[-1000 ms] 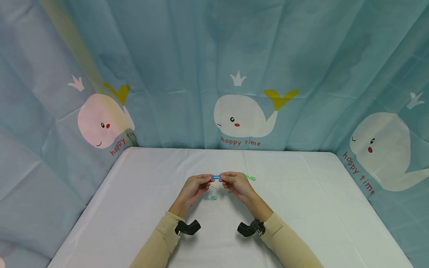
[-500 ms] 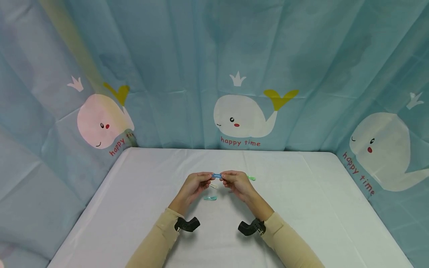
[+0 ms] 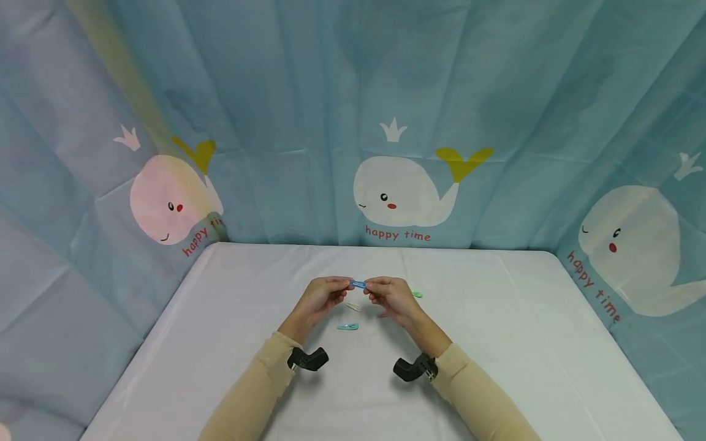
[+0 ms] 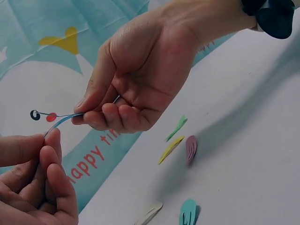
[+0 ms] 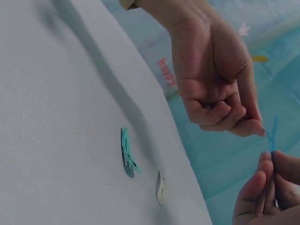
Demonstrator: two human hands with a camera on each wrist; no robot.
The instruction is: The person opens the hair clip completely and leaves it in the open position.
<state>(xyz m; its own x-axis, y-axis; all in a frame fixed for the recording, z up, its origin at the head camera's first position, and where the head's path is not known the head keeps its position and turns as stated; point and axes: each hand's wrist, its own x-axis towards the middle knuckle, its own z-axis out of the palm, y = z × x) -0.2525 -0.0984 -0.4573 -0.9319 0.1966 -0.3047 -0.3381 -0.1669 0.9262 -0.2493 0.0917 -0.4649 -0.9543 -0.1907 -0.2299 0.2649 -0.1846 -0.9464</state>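
A blue snap hair clip (image 3: 358, 284) is held up over the table between both hands. My left hand (image 3: 321, 298) pinches one end between thumb and forefinger, and my right hand (image 3: 393, 297) pinches the other. In the left wrist view the blue clip (image 4: 63, 120) shows its strips spread apart at the right hand's end. Below the hands lie a teal hair clip (image 3: 347, 326) and a cream one (image 3: 352, 307). A pink hair clip (image 4: 191, 149) lies beneath my right hand, near a yellow clip (image 4: 170, 150) and a green clip (image 4: 177, 128).
The clips rest on a white-covered table (image 3: 496, 355). A blue curtain (image 3: 287, 122) with whale prints hangs along the back and sides. Each wrist wears a black camera mount, one on the left (image 3: 309, 359) and one on the right (image 3: 415, 367).
Both hands have risen slightly with the blue hair clip, which now tilts a little down to the right. More of the pink clip shows below the right hand.
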